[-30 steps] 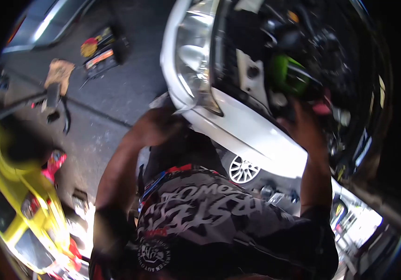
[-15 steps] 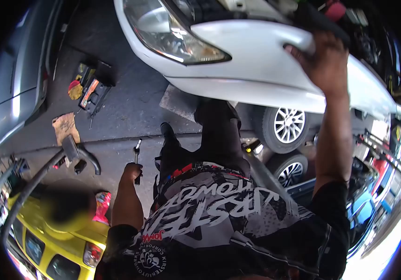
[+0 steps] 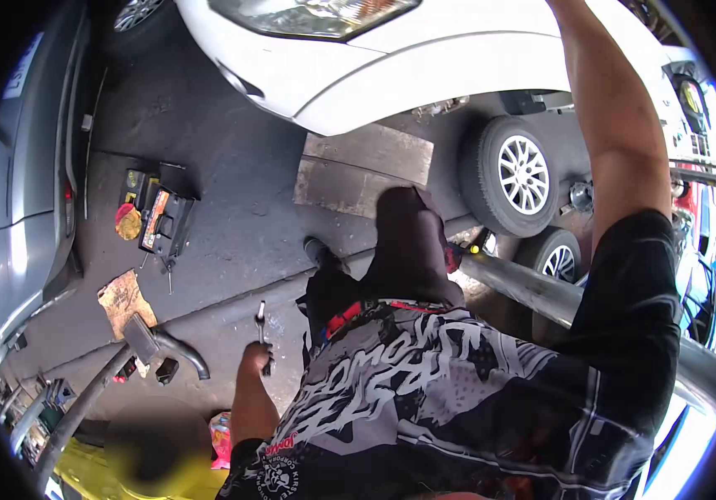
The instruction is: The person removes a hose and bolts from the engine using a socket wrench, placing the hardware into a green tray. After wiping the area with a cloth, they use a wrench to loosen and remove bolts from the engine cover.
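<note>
My left hand point(image 3: 258, 358) hangs low at my side, its fingers wrapped round a socket wrench point(image 3: 260, 318) that points away from me. The tool is clear of the floor and of the car. My right arm point(image 3: 612, 108) reaches up over the front side of a white car point(image 3: 441, 71). The right hand itself lies beyond the top edge of the view, so what it touches is hidden. The car's headlight point(image 3: 316, 15) shows at the top, partly cut off.
A wheel point(image 3: 525, 173) stands at the car's side, with another wheel point(image 3: 558, 257) behind a thick metal pipe point(image 3: 516, 283). Flat boards point(image 3: 366, 167) lie by my knee. A car battery point(image 3: 166, 221) and cardboard point(image 3: 125, 300) are on the left floor, near a grey car point(image 3: 33, 200).
The view has shifted, with the white car now higher in it. My right hand, earlier on the car's fender edge, has passed out of view. The left hand still holds the socket wrench.
</note>
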### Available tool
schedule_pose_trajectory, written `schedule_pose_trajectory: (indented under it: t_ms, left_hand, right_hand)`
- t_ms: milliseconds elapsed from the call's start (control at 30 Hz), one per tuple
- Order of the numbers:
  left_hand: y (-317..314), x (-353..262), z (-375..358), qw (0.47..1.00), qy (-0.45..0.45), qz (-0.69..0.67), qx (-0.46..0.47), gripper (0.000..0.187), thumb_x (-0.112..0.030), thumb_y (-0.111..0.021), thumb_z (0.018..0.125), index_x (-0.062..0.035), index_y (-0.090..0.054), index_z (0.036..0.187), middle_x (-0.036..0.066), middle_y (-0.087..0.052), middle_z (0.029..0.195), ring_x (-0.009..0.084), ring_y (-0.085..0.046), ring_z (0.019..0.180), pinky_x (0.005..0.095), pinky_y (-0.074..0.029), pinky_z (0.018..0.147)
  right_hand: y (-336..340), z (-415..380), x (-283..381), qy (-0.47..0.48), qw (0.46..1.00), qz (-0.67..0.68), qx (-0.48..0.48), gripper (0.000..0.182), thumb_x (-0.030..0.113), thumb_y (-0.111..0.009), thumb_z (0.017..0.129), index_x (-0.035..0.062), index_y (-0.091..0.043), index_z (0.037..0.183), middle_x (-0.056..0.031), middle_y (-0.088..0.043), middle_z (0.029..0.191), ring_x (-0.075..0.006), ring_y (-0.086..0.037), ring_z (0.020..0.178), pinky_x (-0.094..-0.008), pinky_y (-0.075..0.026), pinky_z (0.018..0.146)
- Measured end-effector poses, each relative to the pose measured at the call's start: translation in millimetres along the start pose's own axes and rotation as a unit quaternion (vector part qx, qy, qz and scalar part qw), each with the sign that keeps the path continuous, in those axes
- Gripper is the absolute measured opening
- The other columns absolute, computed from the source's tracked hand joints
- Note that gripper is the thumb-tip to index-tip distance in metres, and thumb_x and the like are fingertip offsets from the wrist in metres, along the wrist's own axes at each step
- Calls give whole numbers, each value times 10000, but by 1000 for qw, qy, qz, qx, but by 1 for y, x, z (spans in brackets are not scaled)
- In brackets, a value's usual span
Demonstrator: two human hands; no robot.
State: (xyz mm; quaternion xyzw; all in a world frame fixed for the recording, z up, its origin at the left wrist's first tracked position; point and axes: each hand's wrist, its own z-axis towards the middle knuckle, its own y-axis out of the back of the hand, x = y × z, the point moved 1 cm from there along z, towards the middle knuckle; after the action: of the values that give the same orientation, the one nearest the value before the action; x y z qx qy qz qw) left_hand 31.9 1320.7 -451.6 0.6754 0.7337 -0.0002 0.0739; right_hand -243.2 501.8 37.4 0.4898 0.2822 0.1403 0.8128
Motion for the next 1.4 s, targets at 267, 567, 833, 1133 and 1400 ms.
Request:
schedule_pose_trajectory:
  t_ms: [267,567,833,1133,1400]
  left_hand:
    - [-38,68,-36,990,125,53,29,208,-162,-604,947,-48,-728,1069,111,-660,726,225,-575,524,409,-422,444]
    - [-24,9,-26,993,-30,118,3,278,-20,-577,894,-30,-724,1129,140,-721,859,217,-705,674,379,-551,590]
    - [18,-31,-25,963,-62,263,-6,323,-24,-579,902,-51,-689,1204,152,-718,908,226,-718,714,384,-565,637]
    - [33,-13,-12,995,68,68,-8,358,-14,-495,944,-85,-694,1233,105,-710,893,206,-666,714,389,-500,563]
    - [96,-67,26,976,-10,-200,-85,96,-102,-632,923,-8,-647,936,124,-611,701,254,-593,581,416,-480,518]
  right_hand:
    - [-25,21,-23,28,999,12,22,757,719,-556,861,83,-612,1268,-236,-672,1094,-415,-623,1116,-502,-464,980]
    - [-12,13,-21,-15,1000,-3,11,842,800,-467,861,61,-614,1236,-264,-631,1226,-443,-571,1200,-521,-431,1030]
    - [-12,14,-12,-52,997,-48,27,906,847,-452,828,81,-600,1288,-242,-615,1272,-428,-518,1268,-515,-378,1087]
    - [-14,9,-14,-27,999,-25,-6,807,772,-516,853,76,-607,1250,-236,-638,1200,-435,-545,1201,-509,-372,1071]
    - [-16,14,-19,86,989,98,-73,526,482,-679,908,-20,-662,1062,-223,-673,927,-381,-640,873,-467,-470,793]
